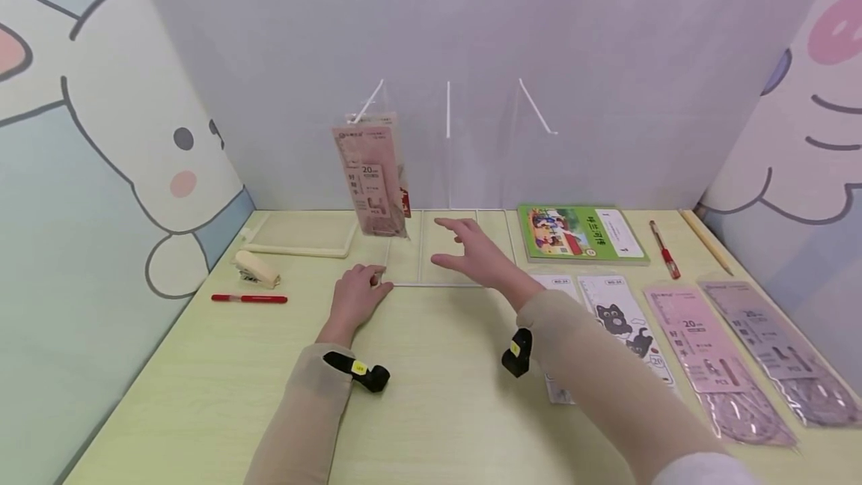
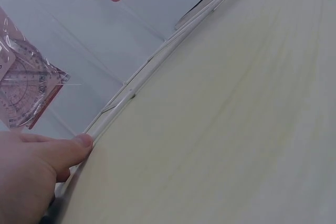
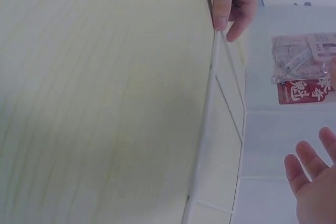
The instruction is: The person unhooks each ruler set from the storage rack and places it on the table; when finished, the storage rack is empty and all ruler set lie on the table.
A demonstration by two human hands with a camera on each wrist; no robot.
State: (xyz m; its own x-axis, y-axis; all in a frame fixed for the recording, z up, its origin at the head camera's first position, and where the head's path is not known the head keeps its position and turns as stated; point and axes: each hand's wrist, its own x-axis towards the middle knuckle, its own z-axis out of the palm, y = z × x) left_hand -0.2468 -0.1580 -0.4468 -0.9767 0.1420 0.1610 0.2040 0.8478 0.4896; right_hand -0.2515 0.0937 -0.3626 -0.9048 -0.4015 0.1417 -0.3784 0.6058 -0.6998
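A white wire display rack stands at the back of the table, with three prongs sticking out above. My left hand grips the front left corner of its base; in the left wrist view the thumb lies against the wire. From the left prong hangs a pink ruler-set packet, with a red-marked packet behind it. Held over the base, my right hand has its fingers spread and holds nothing. The middle prong and right prong carry nothing.
Left lie a cream frame-like tray, a stapler and a red pen. Right are a green book, cat-print packets, pink ruler packets, another pen and a wooden stick. Walls enclose the table.
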